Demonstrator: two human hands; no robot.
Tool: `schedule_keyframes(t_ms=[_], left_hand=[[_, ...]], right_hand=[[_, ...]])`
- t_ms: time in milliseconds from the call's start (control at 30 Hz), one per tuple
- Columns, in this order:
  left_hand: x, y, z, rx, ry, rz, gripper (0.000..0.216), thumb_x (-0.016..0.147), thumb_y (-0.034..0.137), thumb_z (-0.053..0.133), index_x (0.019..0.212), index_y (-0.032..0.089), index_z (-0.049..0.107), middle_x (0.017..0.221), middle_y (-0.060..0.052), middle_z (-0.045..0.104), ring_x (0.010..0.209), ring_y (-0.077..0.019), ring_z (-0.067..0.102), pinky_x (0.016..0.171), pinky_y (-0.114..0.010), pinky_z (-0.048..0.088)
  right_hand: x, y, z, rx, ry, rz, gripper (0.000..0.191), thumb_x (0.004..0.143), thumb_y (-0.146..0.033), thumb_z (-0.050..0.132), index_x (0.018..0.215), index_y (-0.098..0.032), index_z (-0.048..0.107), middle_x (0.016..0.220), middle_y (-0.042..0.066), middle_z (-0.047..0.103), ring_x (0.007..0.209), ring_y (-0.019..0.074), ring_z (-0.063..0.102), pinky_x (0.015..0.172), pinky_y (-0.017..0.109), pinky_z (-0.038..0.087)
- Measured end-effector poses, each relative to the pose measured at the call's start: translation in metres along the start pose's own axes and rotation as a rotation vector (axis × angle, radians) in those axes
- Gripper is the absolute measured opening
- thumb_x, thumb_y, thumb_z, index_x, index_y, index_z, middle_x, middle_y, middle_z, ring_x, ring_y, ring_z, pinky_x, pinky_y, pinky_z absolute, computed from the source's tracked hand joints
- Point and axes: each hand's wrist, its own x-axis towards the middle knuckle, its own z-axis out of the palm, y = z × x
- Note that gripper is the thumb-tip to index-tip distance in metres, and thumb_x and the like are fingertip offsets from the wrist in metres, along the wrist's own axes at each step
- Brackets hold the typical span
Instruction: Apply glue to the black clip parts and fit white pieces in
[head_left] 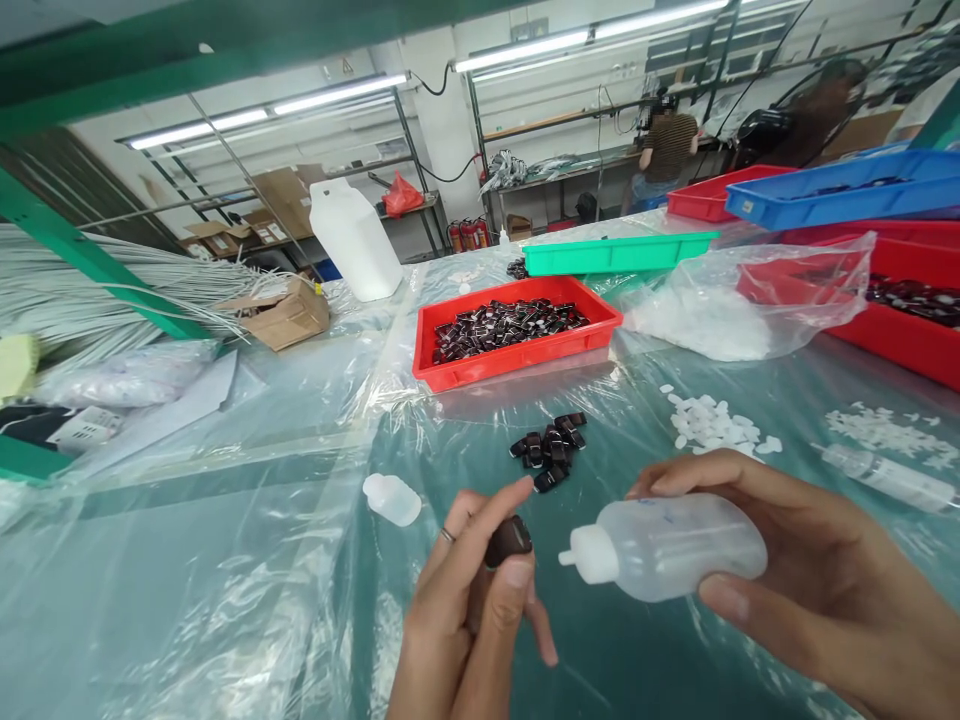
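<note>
A small, dark brown, glossy block [510, 542] is held above a green tabletop covered with clear plastic sheeting [225, 570], pinched between the thumb and fingers of the left hand [461, 610]. A translucent white squeeze bottle with a narrow nozzle [667, 548] is gripped sideways by the right hand [810, 570]; its nozzle is pointed toward the block and a gap is left between them. The two hands are set apart. Beyond the left hand, a loose pile of similar dark brown blocks [551, 450] is laid on the sheeting, and farther back a red rectangular plastic tray [517, 365] is filled with many dark pieces. A small translucent white bottle [392, 499] is seen to the left, while flat, rounded white pieces [709, 425] are heaped to the right of the pile.
</note>
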Motion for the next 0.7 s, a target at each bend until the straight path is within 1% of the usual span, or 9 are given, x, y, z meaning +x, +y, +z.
schedule_keyframes(t_ms=[100,200,267,333,467,567,700], left_hand=[[0.002,-0.001,-0.002,0.024,-0.029,0.037,0.032,0.105,0.028,0.049,0.131,0.032,0.068,0.094,-0.001,0.05,0.061,-0.0089,0.059,0.057,-0.022,0.058],[0.005,-0.002,-0.007,0.093,-0.045,0.096,0.031,0.101,0.018,0.057,0.122,0.035,0.073,0.104,-0.003,0.057,0.073,-0.0106,0.063,0.067,-0.021,0.058],[0.006,-0.003,-0.009,0.101,-0.042,0.133,0.032,0.099,0.015,0.06,0.119,0.035,0.075,0.105,-0.004,0.061,0.08,-0.0131,0.065,0.067,-0.021,0.058],[0.006,-0.003,-0.01,0.075,-0.045,0.155,0.029,0.1,0.015,0.06,0.119,0.033,0.073,0.103,-0.005,0.064,0.08,-0.015,0.065,0.064,-0.023,0.057],[0.004,-0.004,-0.01,0.033,-0.048,0.188,0.019,0.1,0.016,0.061,0.109,0.029,0.07,0.103,-0.006,0.066,0.078,-0.0163,0.065,0.061,-0.025,0.055],[0.004,-0.005,-0.01,0.049,-0.027,0.246,0.017,0.1,0.014,0.061,0.106,0.027,0.069,0.103,-0.006,0.066,0.08,-0.0173,0.065,0.061,-0.025,0.054],[0.005,-0.005,-0.009,0.096,-0.002,0.279,0.017,0.099,0.014,0.06,0.104,0.027,0.069,0.103,-0.007,0.067,0.089,-0.0207,0.067,0.065,-0.027,0.054]], right_hand=[[0.0,0.001,0.0,-0.012,-0.003,0.011,0.03,0.085,-0.033,0.077,0.111,-0.045,0.067,0.102,-0.005,0.076,0.083,0.0156,0.075,0.067,0.017,0.062],[0.001,0.002,0.002,-0.027,0.006,-0.001,0.029,0.086,-0.034,0.077,0.11,-0.045,0.067,0.1,-0.006,0.076,0.081,0.0129,0.075,0.067,0.014,0.06],[0.002,0.0,0.005,-0.024,0.054,-0.019,0.026,0.085,-0.035,0.077,0.108,-0.043,0.067,0.098,-0.006,0.075,0.078,0.011,0.074,0.065,0.01,0.058],[0.002,-0.001,0.007,-0.051,0.075,-0.04,0.025,0.085,-0.035,0.077,0.106,-0.043,0.067,0.098,-0.007,0.075,0.079,0.0111,0.075,0.066,0.01,0.059],[0.001,-0.002,0.009,-0.13,0.061,-0.08,0.029,0.083,-0.034,0.078,0.108,-0.043,0.066,0.102,-0.006,0.076,0.085,0.0145,0.077,0.068,0.014,0.061],[-0.002,-0.002,0.01,-0.162,0.147,-0.101,0.028,0.08,-0.036,0.081,0.105,-0.04,0.07,0.099,-0.002,0.076,0.087,0.0191,0.077,0.065,0.017,0.063],[-0.008,-0.003,0.012,-0.193,0.266,-0.061,0.034,0.072,-0.041,0.086,0.103,-0.034,0.075,0.093,0.006,0.075,0.091,0.03,0.076,0.063,0.029,0.066]])
